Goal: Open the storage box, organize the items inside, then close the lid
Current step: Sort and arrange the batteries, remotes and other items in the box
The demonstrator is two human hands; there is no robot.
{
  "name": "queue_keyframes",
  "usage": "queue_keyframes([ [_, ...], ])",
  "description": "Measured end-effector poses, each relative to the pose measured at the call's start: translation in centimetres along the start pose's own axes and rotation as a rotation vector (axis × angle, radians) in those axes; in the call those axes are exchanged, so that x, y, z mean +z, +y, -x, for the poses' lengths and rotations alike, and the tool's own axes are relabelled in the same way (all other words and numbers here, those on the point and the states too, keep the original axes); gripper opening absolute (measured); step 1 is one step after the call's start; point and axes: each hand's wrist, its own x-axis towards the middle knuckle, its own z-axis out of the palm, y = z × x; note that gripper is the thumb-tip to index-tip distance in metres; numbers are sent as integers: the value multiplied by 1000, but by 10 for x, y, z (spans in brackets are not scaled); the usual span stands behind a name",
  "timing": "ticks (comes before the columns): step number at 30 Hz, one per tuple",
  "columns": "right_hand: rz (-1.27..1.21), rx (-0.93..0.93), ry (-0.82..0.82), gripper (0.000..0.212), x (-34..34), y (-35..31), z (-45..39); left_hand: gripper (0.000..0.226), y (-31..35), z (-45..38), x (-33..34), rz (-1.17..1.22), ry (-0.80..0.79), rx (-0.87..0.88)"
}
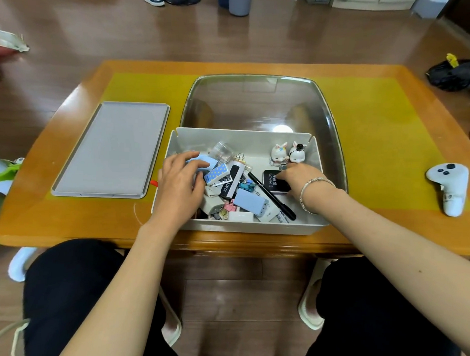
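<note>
The white storage box [243, 226] stands open at the table's front edge. Its grey lid [109, 149] lies flat to the left. Inside are a clear small jar [224, 150], a blue dotted box [217, 174], a light blue power bank [250, 201], a black marker [275, 199], coloured binder clips [247, 185] and two bunny figurines [279, 152] at the back. My left hand [179, 184] rests with relaxed fingers on a pale blue item at the left side. My right hand [298, 177] pinches the far edge of a black Wi-Fi box [273, 183] on the right side.
A white game controller [450, 188] lies at the table's right end. A glass panel [257, 104] is set in the tabletop behind the box, on a yellow mat [376, 129]. My knees are under the front edge.
</note>
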Motion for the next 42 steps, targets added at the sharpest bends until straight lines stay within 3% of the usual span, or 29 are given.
queue_keyframes([
  [6, -35, 19, 28, 34, -3, -1, 5, 32, -7, 7, -11, -12, 130, -57],
  [10, -249, 33, 109, 34, -4, -16, 6, 52, -19, 18, -18, -5, 194, -199],
  [15, -466, 106, -25, 41, -1, -38, -1, 57, -27, 25, -17, 114, 117, -280],
  [17, -508, 118, -43, 33, -1, -42, -5, 58, -28, 26, -15, 191, 88, -353],
  [20, -587, 180, 24, 10, -1, -41, -6, 61, -23, 26, -13, 343, 33, -502],
  [22, -652, 210, 117, 10, -3, -37, -4, 59, -21, 26, -12, 367, 5, -544],
  [28, -817, 122, 322, 25, -20, -42, 15, 45, -23, 26, -8, 379, 3, -555],
  [34, -865, 29, 299, 18, -24, -57, 30, 40, -8, 33, 2, 429, 42, -549],
  [39, -849, -93, 135, 29, -23, -61, 41, 35, 10, 40, 15, 458, 40, -512],
  [42, -853, -29, 252, 17, -18, -48, 39, 41, 10, 40, 14, 499, -12, -503],
])
